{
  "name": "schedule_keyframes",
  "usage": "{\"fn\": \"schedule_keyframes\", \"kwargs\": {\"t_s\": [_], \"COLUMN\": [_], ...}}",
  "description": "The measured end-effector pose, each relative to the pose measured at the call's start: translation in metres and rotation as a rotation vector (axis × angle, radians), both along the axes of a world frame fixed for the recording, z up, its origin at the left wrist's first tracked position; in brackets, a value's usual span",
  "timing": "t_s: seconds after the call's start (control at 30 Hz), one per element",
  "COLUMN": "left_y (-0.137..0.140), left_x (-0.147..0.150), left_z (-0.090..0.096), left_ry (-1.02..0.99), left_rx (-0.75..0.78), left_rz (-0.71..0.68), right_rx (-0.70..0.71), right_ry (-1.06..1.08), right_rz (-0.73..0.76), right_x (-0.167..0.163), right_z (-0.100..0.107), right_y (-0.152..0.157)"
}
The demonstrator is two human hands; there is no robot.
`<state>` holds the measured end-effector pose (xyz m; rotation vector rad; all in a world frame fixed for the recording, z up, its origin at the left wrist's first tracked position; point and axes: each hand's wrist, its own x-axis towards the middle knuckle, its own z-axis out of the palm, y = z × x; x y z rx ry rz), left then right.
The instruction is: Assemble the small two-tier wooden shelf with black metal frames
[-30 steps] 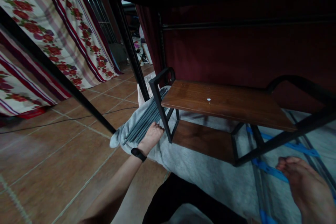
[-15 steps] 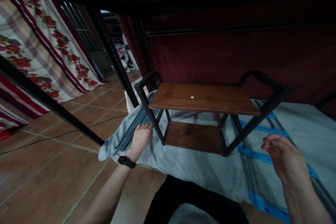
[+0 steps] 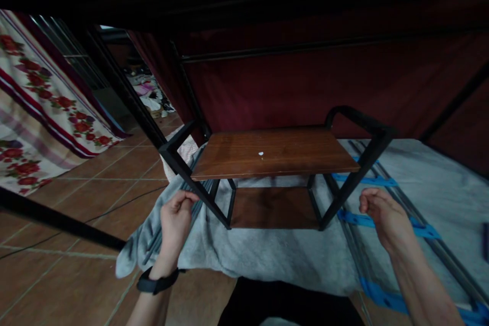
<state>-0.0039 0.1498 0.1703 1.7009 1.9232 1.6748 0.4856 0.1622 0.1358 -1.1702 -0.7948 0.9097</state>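
Note:
A small two-tier shelf stands in front of me, with a brown wooden upper board [image 3: 275, 152], a lower board [image 3: 273, 207] and a black metal frame [image 3: 361, 170] that curves at the top. A small white spot [image 3: 261, 153] shows on the upper board. My left hand [image 3: 176, 221], with a dark band on the wrist, is closed beside the frame's left leg; whether the fingertips touch it I cannot tell. To the right of the shelf, my right hand [image 3: 384, 211] hovers with curled fingers, apart from the frame. Nothing shows in either hand.
Grey rods [image 3: 156, 247] lie on a grey cloth [image 3: 282, 252] at the left. Blue plastic connectors [image 3: 359, 219] with dark tubes lie at the right. Black posts [image 3: 126, 86] stand left and a dark frame hangs overhead. A dark red curtain [image 3: 267, 91] backs the space.
The view has turned, and the shelf appears further left and lower. My left hand now points towards the frame's left leg, and my right hand appears further left, closer to the frame's right side.

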Motion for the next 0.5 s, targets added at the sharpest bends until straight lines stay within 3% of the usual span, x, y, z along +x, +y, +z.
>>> {"fn": "schedule_keyframes", "kwargs": {"t_s": [0.13,0.27,0.4,0.5], "left_y": [0.001,0.002,0.005,0.008], "left_x": [0.006,0.015,0.019,0.020], "left_z": [0.012,0.030,0.042,0.045], "left_ry": [-0.420,-0.698,-0.761,-0.748], "left_rx": [0.042,0.111,0.202,0.234], "left_rz": [-0.039,-0.118,-0.193,-0.175], "right_rx": [0.014,0.039,0.072,0.085], "right_ry": [-0.035,-0.060,-0.076,-0.103], "right_rz": [0.008,0.007,0.001,0.004], "right_x": [-0.005,-0.011,-0.017,-0.020], "right_z": [0.001,0.010,0.022,0.029], "right_y": [0.010,0.015,0.016,0.018]}}
